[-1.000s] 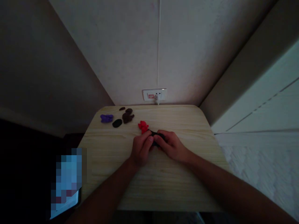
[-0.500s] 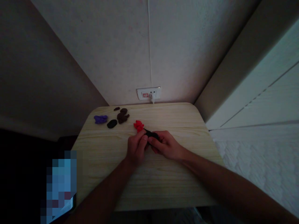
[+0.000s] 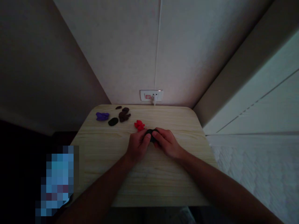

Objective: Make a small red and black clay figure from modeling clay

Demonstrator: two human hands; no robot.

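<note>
A lump of black modelling clay (image 3: pixel 152 135) is pinched between both hands above the middle of the table. My left hand (image 3: pixel 137 145) grips its left side, with the thumb on top. From the other side my right hand (image 3: pixel 168 143) presses it with thumb and fingers; the undersides of both grips are hidden. Red clay (image 3: pixel 139 125) lies just beyond my left fingers. Further left are a purple clay piece (image 3: pixel 102 116), a flat dark disc of clay (image 3: pixel 113 121) and brown clay lumps (image 3: pixel 123 116). A small brown bit (image 3: pixel 118 107) sits behind them.
The light wood-grain table (image 3: pixel 140 189) stands against a wall with a socket (image 3: pixel 144 95) and a white plug (image 3: pixel 153 99) in it. A pixelated bright screen (image 3: pixel 59 177) is at lower left. A white quilted surface (image 3: pixel 252 168) lies to the right.
The black clay looked longer and slanted between the hands; now it shows as a shorter, more compact lump. Both thumbs have shifted on it. The whole view has turned slightly.
</note>
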